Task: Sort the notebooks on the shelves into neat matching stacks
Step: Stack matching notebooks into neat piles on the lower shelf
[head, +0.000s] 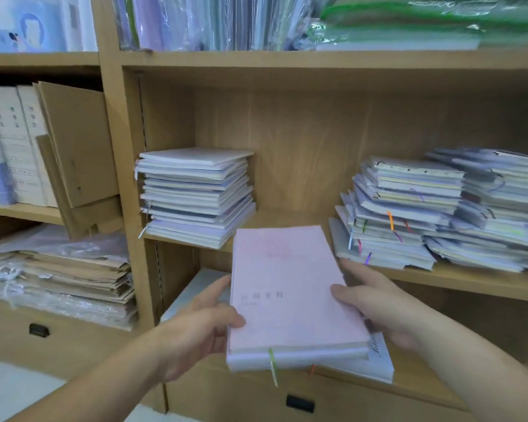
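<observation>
I hold a small pile of notebooks in front of the shelf, topped by a pale pink notebook [287, 287] with a green ribbon marker hanging from it. My left hand [201, 324] grips its left edge, thumb on the cover. My right hand [375, 306] holds the right edge, fingers spread along the side. A white notebook [378, 360] sticks out underneath at the right. On the middle shelf [470, 284] a fairly tidy stack of white and lilac notebooks [195, 196] stands at the left, and two untidy, slipping stacks [397, 214] [497, 208] lie at the right.
Wooden shelving fills the view. The top shelf holds plastic-wrapped folders [226, 22]. The left bay has cardboard sheets [77, 141], upright boxes and bagged brown envelopes [67, 278]. A white flat item [195, 287] lies on the lower shelf. Drawers with dark handles [300, 402] sit below.
</observation>
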Tool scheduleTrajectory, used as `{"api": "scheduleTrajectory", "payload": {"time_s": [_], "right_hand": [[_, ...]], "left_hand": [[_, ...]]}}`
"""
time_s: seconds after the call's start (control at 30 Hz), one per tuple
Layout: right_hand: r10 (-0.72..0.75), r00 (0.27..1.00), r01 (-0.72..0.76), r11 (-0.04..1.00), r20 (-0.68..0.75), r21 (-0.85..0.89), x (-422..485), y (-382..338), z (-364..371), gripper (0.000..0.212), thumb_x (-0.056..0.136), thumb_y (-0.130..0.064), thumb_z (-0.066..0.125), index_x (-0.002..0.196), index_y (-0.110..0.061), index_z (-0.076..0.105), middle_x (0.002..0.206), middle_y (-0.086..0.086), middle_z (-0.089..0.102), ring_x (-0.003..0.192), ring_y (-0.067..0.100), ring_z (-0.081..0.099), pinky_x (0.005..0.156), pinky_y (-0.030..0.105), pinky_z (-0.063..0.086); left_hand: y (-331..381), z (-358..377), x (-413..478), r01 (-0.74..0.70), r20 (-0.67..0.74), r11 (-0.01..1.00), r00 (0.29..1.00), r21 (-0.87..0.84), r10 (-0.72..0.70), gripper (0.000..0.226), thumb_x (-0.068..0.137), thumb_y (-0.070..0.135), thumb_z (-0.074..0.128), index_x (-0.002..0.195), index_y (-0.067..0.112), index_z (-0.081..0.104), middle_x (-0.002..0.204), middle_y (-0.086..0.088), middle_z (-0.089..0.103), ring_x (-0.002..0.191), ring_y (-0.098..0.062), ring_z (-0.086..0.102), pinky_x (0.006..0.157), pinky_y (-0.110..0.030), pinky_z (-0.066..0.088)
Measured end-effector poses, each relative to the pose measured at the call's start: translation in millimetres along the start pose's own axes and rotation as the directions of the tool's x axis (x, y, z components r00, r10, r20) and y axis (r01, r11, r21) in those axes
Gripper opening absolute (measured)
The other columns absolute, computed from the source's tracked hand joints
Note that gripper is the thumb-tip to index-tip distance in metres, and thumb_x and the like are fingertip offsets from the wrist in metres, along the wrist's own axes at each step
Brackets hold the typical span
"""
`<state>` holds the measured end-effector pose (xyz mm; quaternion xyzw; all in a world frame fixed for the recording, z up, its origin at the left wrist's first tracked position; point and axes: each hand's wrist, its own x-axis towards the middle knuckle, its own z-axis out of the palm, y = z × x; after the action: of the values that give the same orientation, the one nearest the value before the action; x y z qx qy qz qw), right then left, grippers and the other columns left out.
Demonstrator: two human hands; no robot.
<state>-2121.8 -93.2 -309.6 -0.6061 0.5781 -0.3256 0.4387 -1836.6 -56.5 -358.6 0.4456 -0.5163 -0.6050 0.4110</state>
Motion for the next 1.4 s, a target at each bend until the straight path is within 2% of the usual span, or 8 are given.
{"api": "scheduleTrajectory", "payload": {"time_s": [0.13,0.23,0.33,0.53,0.73,0.97,1.17,1.4], "right_hand": [[-0.071,0.996,0.072,0.997,0.051,-0.025,-35,24,23,0.058,0.098,-0.004,0.049,0.133,-0.050,0.053,0.107,-0.030,0.072,0.099,-0.004,0.070,0.075,0.021,0.058],[-0.033,0.998,0.034,0.999,0.060,-0.023,-60,51,21,0.052,0.099,-0.009,0.050,0.136,-0.046,0.054,0.119,-0.018,0.072,0.104,0.005,0.072,0.090,0.031,0.059],[0.032,0.999,-0.032,0.998,0.006,-0.046,-84,86,1,0.046,0.099,-0.010,0.053,0.131,-0.042,0.055,0.116,-0.012,0.074,0.096,0.007,0.074,0.084,0.029,0.060],[0.165,0.951,-0.183,0.982,-0.260,-0.047,-92,150,-76,0.033,0.099,-0.007,0.057,0.122,-0.030,0.051,0.101,-0.016,0.066,0.089,0.007,0.068,0.072,0.024,0.057],[0.311,0.860,-0.340,0.940,-0.406,0.000,-44,219,-149,0.061,0.086,-0.004,0.059,0.144,-0.020,0.050,0.114,-0.001,0.068,0.093,0.017,0.069,0.069,0.027,0.059],[0.359,0.809,-0.395,0.919,-0.465,0.022,35,288,-190,0.065,0.087,0.000,0.061,0.148,-0.019,0.048,0.109,0.006,0.062,0.086,0.023,0.066,0.061,0.024,0.052],[0.272,0.840,-0.330,0.943,-0.469,-0.045,48,336,-188,0.063,0.085,-0.005,0.076,0.144,-0.014,0.055,0.140,0.001,0.056,0.111,0.018,0.055,0.088,0.024,0.044],[0.273,0.869,-0.305,0.952,-0.412,-0.014,24,349,-187,0.060,0.076,-0.033,0.089,0.130,-0.022,0.064,0.106,-0.016,0.072,0.091,0.004,0.069,0.077,0.022,0.056]], "left_hand": [[-25,8,-45,0.056,-0.046,0.995,0.998,0.087,-0.052,0.076,0.081,0.001,0.071,0.136,0.050,0.054,0.124,-0.015,0.071,0.112,-0.036,0.070,0.096,-0.054,0.056],[-40,25,-63,0.098,0.052,0.987,0.993,0.129,-0.105,0.063,0.096,-0.001,0.060,0.136,0.048,0.058,0.128,-0.006,0.071,0.117,-0.030,0.069,0.092,-0.045,0.057],[-55,56,-57,0.124,0.088,0.977,0.986,0.175,-0.141,0.057,0.097,0.001,0.061,0.136,0.042,0.056,0.127,-0.003,0.073,0.117,-0.029,0.069,0.107,-0.056,0.049],[-87,157,16,0.134,0.158,0.962,0.972,0.238,-0.174,0.052,0.098,-0.004,0.059,0.133,0.034,0.058,0.117,0.004,0.076,0.108,-0.019,0.073,0.080,-0.037,0.060],[-125,243,135,0.104,0.098,0.938,0.985,0.331,-0.143,0.045,0.097,0.006,0.064,0.136,0.027,0.054,0.109,-0.002,0.077,0.099,-0.018,0.074,0.096,-0.031,0.057],[-177,292,232,0.048,0.078,0.876,0.992,0.479,-0.097,0.048,0.094,0.018,0.060,0.141,0.023,0.048,0.132,0.002,0.067,0.124,-0.018,0.063,0.114,-0.037,0.045],[-216,307,247,-0.014,0.015,0.792,1.000,0.611,0.006,0.019,0.094,0.019,0.062,0.113,0.017,0.057,0.108,-0.001,0.071,0.103,-0.024,0.067,0.093,-0.031,0.054],[-222,285,228,-0.106,0.072,0.645,0.994,0.757,0.080,0.032,0.099,0.044,0.059,0.078,0.022,0.049,0.067,0.009,0.054,0.073,-0.024,0.056,0.064,-0.034,0.040]]}}
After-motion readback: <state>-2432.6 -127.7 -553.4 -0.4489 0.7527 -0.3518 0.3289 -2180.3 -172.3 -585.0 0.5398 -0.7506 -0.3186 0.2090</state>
